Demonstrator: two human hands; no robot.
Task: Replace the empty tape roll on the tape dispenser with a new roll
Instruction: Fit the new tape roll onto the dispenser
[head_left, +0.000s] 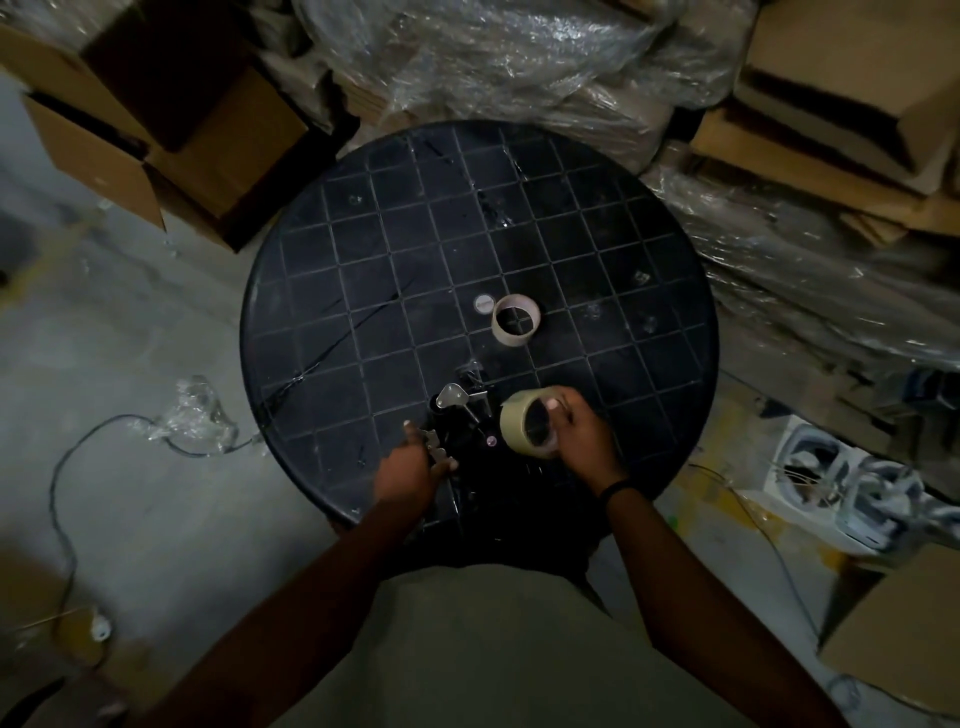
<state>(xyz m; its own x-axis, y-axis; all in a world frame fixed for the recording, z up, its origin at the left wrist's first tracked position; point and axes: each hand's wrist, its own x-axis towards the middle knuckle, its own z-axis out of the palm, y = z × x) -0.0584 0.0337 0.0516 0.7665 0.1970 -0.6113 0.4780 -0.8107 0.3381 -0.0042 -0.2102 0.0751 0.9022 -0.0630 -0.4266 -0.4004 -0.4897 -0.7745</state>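
Storeroom or warehouse: cardboard boxes (171, 130) upper left, plastic-wrapped stacks (519, 57) top, bare concrete floor (104, 322) left, round black table (623, 234) centre.

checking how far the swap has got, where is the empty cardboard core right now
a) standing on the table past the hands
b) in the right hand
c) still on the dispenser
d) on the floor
a: the empty cardboard core stands alone on the black table, beyond both hands, while the right hand holds the new tape roll beside the tape dispenser.
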